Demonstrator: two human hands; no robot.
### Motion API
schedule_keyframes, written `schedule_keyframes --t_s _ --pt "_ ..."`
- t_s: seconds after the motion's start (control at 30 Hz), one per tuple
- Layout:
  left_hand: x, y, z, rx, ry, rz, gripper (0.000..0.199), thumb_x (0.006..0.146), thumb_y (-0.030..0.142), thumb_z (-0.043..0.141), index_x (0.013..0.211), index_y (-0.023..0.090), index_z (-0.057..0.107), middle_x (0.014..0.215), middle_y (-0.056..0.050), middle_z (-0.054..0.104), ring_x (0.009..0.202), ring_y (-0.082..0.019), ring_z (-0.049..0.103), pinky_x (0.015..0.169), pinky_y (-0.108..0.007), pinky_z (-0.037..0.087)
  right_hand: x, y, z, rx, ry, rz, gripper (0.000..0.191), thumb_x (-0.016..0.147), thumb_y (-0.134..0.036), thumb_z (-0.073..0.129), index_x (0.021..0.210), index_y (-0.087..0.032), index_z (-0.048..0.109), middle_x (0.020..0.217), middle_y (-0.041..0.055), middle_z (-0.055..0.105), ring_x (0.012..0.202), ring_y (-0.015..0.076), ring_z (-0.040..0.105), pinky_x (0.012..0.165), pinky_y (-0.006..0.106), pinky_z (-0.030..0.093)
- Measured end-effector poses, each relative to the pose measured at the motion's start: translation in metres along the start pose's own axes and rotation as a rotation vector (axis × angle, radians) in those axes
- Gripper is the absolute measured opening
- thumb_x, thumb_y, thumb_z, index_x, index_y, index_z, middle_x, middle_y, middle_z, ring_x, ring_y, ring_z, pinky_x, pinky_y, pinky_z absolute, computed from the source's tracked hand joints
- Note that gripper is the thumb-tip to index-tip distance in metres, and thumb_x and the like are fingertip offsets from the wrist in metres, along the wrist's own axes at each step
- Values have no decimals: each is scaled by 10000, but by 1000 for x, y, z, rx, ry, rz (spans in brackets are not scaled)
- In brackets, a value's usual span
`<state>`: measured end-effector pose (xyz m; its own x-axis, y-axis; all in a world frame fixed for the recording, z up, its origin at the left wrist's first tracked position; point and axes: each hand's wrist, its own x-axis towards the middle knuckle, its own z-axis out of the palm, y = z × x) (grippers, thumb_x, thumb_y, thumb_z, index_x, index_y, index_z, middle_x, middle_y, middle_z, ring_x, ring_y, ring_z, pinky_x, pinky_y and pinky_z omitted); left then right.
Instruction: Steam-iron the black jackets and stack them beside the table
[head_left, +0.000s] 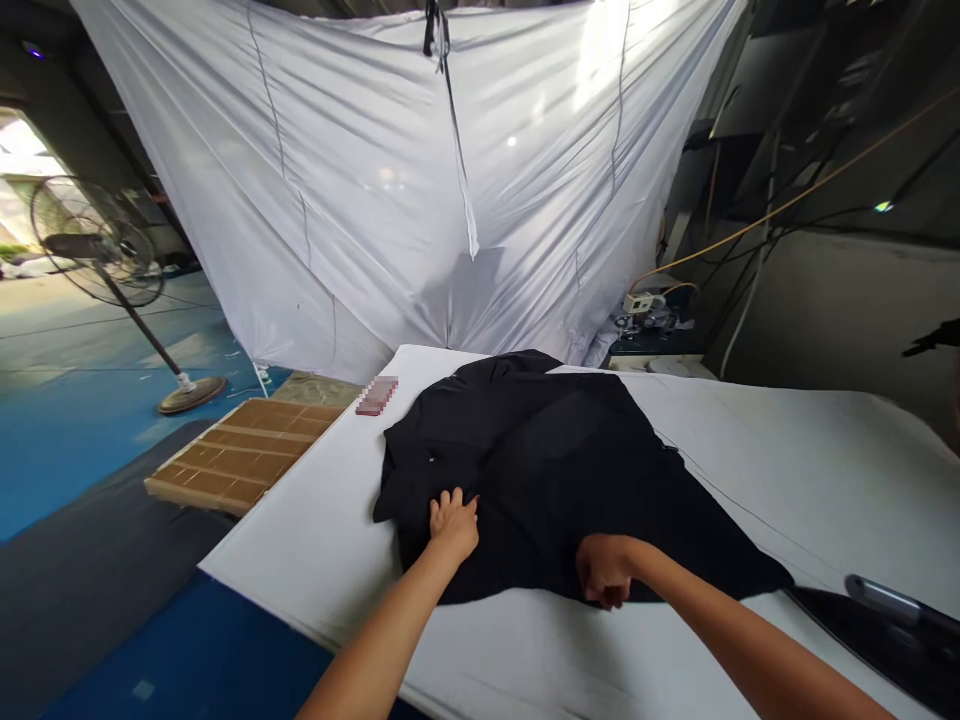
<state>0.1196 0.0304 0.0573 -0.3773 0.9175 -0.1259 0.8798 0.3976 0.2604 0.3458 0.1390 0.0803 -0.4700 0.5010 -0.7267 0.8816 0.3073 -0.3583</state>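
A black shirt (555, 460) lies spread over the white table, with soft folds and a small pale mark on its left part. My left hand (455, 525) rests on the shirt's left side, palm down with its fingers apart. At the near edge of the cloth, my right hand (606, 570) bends downward with its fingers curled in on the hem; the fingertips are partly hidden. To the right of the shirt, a dark clothes iron (892, 625) with a grey handle sits partly out of view, its tip near the shirt's corner.
The white table (810, 450) reaches far to the right. A pixelated reddish box (377, 396) lies on its far left edge. Beyond are a flat cardboard box (247, 450), a standing fan (112, 250) and a hanging white sheet (360, 180). A thin cord crosses the table's right part.
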Motion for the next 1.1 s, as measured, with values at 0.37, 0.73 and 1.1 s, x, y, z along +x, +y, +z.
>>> schedule_keyframes --t_s 0.37,0.73,1.1 --pt "28 22 14 -97 -177 318 803 720 605 469 1403 347 133 1496 -40 85 1347 -347 -21 1021 -630 -15 60 -28 -94 -42 841 259 578 854 -454 334 1342 -145 341 1329 181 395 1185 311 394 900 439 365" --pt "42 29 -6 -204 -462 535 1004 558 707 578 1385 414 91 1479 -27 -168 1275 -467 -173 872 -761 -60 168 -45 -132 -300 675 269 763 705 -758 253 1381 -406 214 1499 33 37 1302 437 -50 921 676 -57" --pt "265 -72 -35 27 86 100 501 849 465 372 1336 350 347 1444 -28 284 1333 -326 147 1024 -581 147 245 -47 -261 680 911 28 439 655 -409 645 971 -103 635 1105 191 563 1139 331 445 962 469 330"
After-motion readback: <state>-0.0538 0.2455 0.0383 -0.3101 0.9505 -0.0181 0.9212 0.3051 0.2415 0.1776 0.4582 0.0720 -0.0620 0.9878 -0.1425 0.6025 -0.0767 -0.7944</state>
